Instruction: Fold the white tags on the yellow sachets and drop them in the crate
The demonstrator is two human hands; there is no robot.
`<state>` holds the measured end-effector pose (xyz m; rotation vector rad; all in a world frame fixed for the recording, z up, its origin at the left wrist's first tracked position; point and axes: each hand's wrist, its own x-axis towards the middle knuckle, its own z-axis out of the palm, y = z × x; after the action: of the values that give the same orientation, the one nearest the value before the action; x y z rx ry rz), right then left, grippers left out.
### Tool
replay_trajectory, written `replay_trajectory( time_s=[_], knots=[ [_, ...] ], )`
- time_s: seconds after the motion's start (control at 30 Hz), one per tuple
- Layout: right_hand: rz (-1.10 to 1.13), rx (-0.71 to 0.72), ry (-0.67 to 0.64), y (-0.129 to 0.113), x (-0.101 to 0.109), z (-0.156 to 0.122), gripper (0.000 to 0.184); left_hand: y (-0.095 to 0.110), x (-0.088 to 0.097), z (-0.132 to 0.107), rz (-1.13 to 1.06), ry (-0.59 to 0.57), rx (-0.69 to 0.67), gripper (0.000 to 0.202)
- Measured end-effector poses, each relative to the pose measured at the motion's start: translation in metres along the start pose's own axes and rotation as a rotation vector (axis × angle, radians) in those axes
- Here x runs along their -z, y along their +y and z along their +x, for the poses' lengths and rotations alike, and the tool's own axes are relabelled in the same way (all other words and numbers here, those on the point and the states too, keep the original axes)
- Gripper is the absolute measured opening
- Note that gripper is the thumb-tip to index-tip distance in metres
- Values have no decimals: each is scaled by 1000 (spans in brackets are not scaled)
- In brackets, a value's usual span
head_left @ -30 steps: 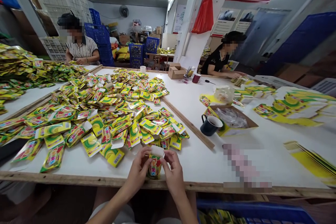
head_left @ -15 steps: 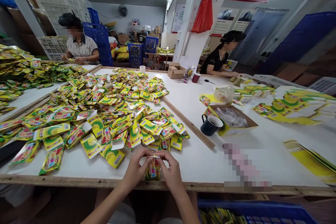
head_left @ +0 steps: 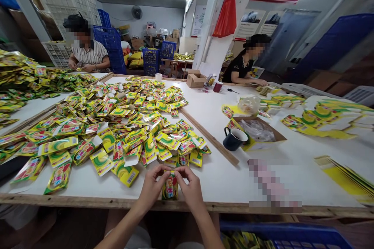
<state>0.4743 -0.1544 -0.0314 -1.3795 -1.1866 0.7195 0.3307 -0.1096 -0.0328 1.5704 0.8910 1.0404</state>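
Note:
A small yellow-and-green printed carton stands upright at the table's front edge, its printed face toward me. My left hand pinches its upper left corner between thumb and fingers. At the upper right corner, my right hand grips it the same way. Both sets of fingertips meet along the carton's top edge, and no white flap shows there. Just beyond my hands lies a large heap of similar cartons, several with white end flaps standing out.
A wooden strip runs along the heap's right side. Right of it are a dark mug, an open box with plastic bags and flat card stacks. A blue crate sits below the table edge. Two people work across the table.
The white flap at the carton's top has gone down out of sight under my fingers. My hands stay in nearly the same place.

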Motion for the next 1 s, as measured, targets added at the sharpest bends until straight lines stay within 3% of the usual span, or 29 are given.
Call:
replay_trajectory(
  time_s=[0.27,0.5,0.57,0.63,0.77,0.83,0.9,1.0],
  knots=[
    [126,14,-28,7,4,-15,16,-9,5,-7,48,-17,-159,13],
    [46,37,-9,-2,-2,-18,18,-8,1,-17,73,38,-153,15],
    [-26,53,42,-12,19,-22,20,-8,3,-20,32,20,-115,27],
    [-149,37,83,-26,60,-29,21,-9,5,-22,1,30,-71,39],
    [-428,-94,-53,-51,154,-38,22,-11,4,-20,72,40,-5,24],
    [-468,-145,-28,-51,172,-36,25,-11,1,-19,122,3,5,22],
    [-373,-168,20,-40,162,-24,31,-11,-1,-19,156,-31,0,22],
    [-118,-152,13,-11,114,10,44,-9,0,-22,194,-40,-13,22]
  ],
)
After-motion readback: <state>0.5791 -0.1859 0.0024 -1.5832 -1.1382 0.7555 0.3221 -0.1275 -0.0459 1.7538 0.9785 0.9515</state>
